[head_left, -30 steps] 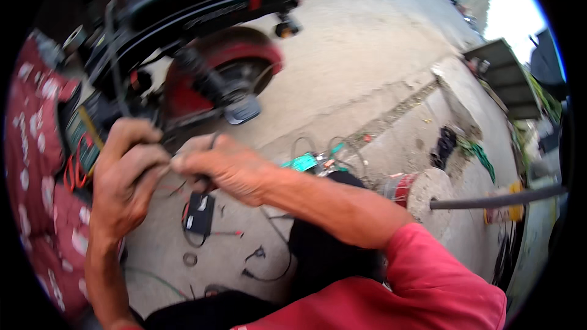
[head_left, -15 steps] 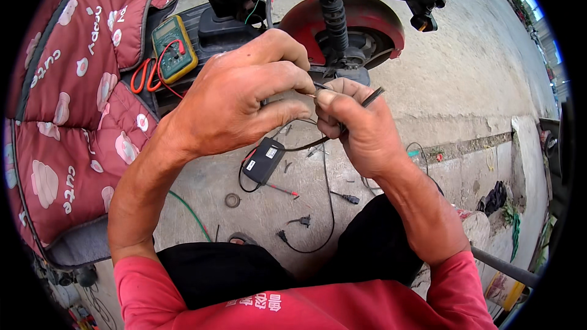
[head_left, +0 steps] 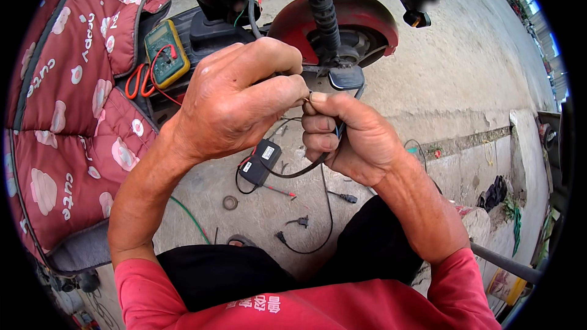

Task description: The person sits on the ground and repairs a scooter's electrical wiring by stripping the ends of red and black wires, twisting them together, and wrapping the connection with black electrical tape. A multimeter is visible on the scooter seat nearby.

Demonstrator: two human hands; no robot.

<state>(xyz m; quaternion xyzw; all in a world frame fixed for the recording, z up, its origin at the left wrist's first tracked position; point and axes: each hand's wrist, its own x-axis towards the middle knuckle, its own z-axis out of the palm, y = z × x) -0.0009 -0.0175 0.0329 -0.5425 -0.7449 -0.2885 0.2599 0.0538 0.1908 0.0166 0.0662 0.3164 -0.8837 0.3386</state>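
Note:
My left hand (head_left: 235, 101) is closed, with its thumb and forefinger pinching the tip of a thin wire. Right against it, my right hand (head_left: 367, 137) is curled around a black cable (head_left: 295, 175), its thumb pressed on the same wire tip. A bit of blue wire shows between the right fingers. From this hand the cable bends down to the left, over a black box-shaped power adapter (head_left: 262, 160) on the ground. Much of the wire is hidden by my fingers.
An electric scooter's red-rimmed rear wheel (head_left: 367, 24) stands ahead. On its footboard lies a green-and-yellow multimeter (head_left: 166, 52) with red leads, beside a padded maroon cover (head_left: 85, 122). A plug cord (head_left: 332, 220), a screwdriver (head_left: 278, 191) and a ring (head_left: 230, 202) lie on the concrete.
My left fingers have closed in on the wire tip, and the gap under the left forefinger has gone. My right hand has turned, so the cable end above it no longer shows.

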